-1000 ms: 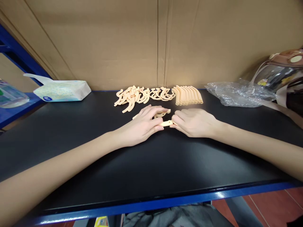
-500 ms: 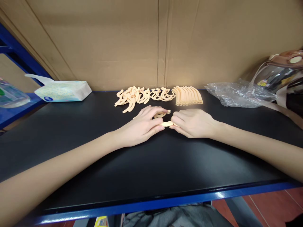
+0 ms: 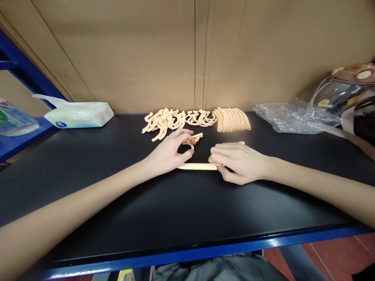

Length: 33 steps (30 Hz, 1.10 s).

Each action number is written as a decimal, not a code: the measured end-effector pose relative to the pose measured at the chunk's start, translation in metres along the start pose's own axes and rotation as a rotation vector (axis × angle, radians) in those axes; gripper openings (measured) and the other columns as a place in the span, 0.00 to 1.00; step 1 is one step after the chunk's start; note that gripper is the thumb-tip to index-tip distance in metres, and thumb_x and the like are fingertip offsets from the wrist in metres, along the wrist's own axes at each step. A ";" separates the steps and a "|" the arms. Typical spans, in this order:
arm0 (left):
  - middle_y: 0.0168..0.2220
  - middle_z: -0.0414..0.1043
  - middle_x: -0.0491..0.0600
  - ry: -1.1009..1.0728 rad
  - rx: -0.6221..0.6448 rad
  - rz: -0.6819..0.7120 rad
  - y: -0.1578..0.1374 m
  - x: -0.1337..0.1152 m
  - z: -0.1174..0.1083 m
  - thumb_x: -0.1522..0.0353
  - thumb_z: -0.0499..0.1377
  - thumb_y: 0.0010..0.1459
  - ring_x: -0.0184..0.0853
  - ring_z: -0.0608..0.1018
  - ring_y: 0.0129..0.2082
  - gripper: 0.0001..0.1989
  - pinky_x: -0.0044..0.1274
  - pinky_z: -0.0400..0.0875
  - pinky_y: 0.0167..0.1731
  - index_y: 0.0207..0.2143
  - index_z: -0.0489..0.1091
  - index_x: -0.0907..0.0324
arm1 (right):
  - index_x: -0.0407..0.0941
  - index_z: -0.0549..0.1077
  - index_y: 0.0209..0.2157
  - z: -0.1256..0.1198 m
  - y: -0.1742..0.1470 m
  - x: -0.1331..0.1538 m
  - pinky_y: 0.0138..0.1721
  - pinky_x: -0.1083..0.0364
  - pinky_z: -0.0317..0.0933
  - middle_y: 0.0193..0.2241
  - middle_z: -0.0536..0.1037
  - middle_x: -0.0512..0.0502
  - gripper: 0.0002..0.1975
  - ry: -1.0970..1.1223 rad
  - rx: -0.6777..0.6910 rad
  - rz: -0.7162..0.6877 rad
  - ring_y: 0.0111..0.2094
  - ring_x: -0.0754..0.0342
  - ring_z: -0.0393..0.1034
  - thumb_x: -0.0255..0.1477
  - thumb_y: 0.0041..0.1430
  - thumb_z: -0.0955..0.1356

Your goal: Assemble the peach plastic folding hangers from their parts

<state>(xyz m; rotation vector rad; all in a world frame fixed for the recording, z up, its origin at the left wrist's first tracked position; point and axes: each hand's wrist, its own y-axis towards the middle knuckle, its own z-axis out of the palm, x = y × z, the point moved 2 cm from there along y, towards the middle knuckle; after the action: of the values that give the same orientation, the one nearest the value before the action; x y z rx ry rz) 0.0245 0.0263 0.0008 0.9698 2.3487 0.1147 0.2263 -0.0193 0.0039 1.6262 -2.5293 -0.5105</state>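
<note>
My right hand (image 3: 234, 162) is closed on a long, slim peach plastic piece (image 3: 197, 166) that looks like a hanger arm. This piece runs left, low over the black table, and its far end reaches the edge of my left hand (image 3: 172, 152). The left thumb and fingers curve around a hooked peach plastic piece (image 3: 197, 137), whose middle is partly hidden by the fingers. A small peach tip (image 3: 242, 143) shows behind the right knuckles; what it belongs to is hidden.
Behind my hands lie a pile of curved peach pieces (image 3: 161, 121), several hook-shaped pieces (image 3: 202, 118) and a row of curved tubes (image 3: 233, 120). A tissue pack (image 3: 82, 115) sits at left, a clear plastic bag (image 3: 290, 117) and a bottle (image 3: 342, 91) at right. Cardboard (image 3: 131, 50) stands behind.
My hands have moved apart: the left one shifted left with the hooked piece, the right one came slightly nearer me. Much more of the long piece now shows between them.
</note>
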 end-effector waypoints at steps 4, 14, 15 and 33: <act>0.52 0.66 0.54 -0.011 -0.041 0.048 0.001 0.004 0.001 0.67 0.53 0.59 0.39 0.70 0.53 0.08 0.37 0.65 0.55 0.40 0.67 0.59 | 0.42 0.67 0.32 -0.001 0.002 0.004 0.36 0.53 0.55 0.33 0.71 0.43 0.07 0.051 -0.020 -0.013 0.33 0.52 0.58 0.22 0.57 0.59; 0.48 0.71 0.48 0.095 -0.161 0.005 -0.001 0.006 0.000 0.68 0.56 0.56 0.38 0.74 0.49 0.07 0.34 0.67 0.52 0.39 0.67 0.57 | 0.43 0.70 0.41 0.005 0.001 -0.005 0.48 0.50 0.60 0.47 0.68 0.40 0.09 0.335 -0.013 0.092 0.47 0.52 0.62 0.23 0.64 0.60; 0.48 0.71 0.48 0.104 -0.161 -0.005 -0.002 0.005 -0.001 0.68 0.56 0.56 0.38 0.74 0.49 0.07 0.33 0.67 0.51 0.39 0.67 0.57 | 0.43 0.69 0.42 0.006 0.001 -0.005 0.48 0.51 0.60 0.46 0.69 0.40 0.09 0.362 -0.017 0.101 0.47 0.52 0.62 0.24 0.63 0.60; 0.47 0.75 0.48 0.077 -0.145 -0.188 -0.002 0.005 -0.004 0.66 0.50 0.63 0.38 0.77 0.44 0.13 0.31 0.69 0.46 0.46 0.71 0.57 | 0.46 0.66 0.41 0.004 0.003 0.006 0.42 0.54 0.63 0.47 0.69 0.44 0.15 0.539 -0.046 0.205 0.38 0.57 0.66 0.19 0.52 0.65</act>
<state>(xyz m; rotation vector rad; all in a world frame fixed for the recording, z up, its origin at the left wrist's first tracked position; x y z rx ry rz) 0.0186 0.0286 0.0008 0.6830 2.4504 0.2478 0.2199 -0.0229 0.0006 1.2527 -2.2155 -0.0877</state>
